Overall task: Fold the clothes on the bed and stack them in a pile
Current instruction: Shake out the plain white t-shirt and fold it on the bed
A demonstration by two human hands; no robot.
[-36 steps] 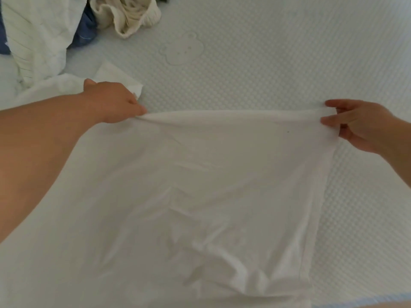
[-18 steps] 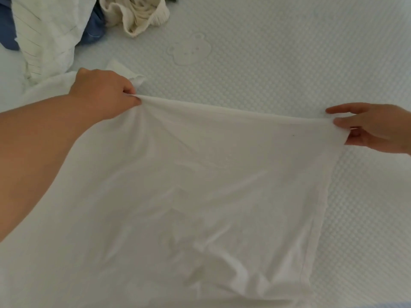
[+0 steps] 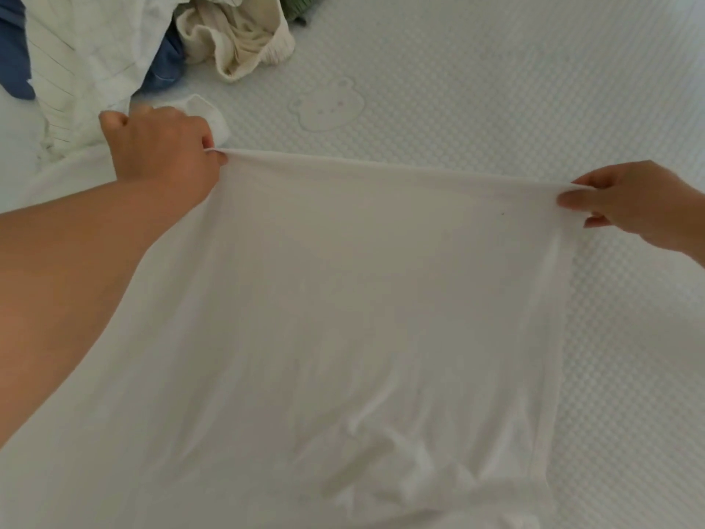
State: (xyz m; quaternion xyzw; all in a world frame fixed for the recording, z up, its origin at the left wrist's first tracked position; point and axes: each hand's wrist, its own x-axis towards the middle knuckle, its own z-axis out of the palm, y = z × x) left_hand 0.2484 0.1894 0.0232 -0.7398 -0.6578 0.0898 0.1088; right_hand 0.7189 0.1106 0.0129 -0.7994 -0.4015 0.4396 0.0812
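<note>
Both your hands pinch the far edge of the white garment (image 3: 362, 299), stretched across the bed (image 3: 534, 89): left hand (image 3: 160, 154) fisted on one corner, right hand (image 3: 633, 204) pinching the other. Unfolded clothes (image 3: 126, 51) lie at the far left corner.

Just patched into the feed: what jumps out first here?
A white garment fills the middle, stretched taut between the left hand and right hand, each pinching a far corner. An unfolded heap of clothes sits upper left on the bed.
</note>
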